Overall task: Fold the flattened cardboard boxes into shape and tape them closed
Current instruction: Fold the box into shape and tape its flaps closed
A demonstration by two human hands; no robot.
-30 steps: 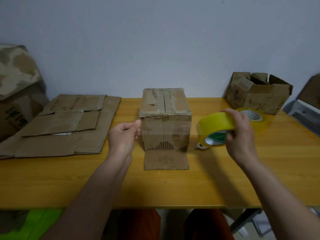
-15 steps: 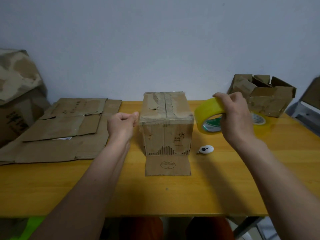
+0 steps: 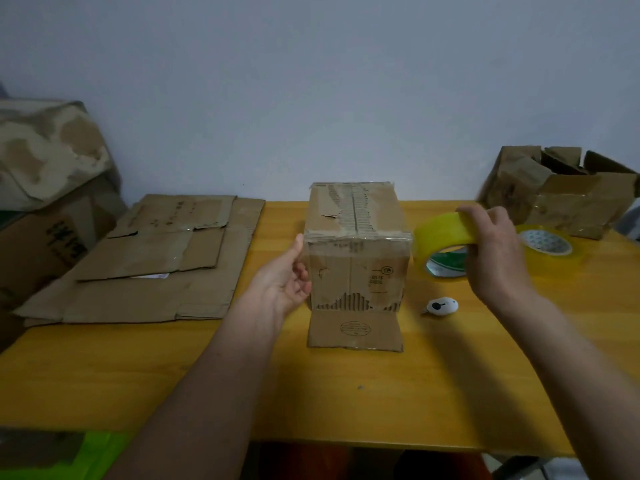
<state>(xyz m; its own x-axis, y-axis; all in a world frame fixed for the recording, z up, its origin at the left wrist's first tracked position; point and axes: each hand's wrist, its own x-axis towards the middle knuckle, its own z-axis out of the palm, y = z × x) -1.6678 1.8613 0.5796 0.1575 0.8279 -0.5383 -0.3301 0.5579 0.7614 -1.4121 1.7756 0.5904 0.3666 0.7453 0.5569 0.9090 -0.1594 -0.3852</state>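
A worn brown cardboard box stands folded in the middle of the yellow table, one flap lying flat toward me. My left hand rests against the box's left side, thumb up along the top left corner, fingers loosely bent. My right hand grips a yellow tape roll, held tilted just right of the box. Flattened cardboard boxes lie in a stack on the left of the table.
A second tape roll lies flat behind my right hand. A small white cutter lies beside the box's right foot. An open, folded box stands at the back right. More cardboard is piled at the far left.
My left hand went from a loose fist beside the box to an open hand against its left side. My right hand has lifted the yellow tape roll off the table; the cutter is uncovered.
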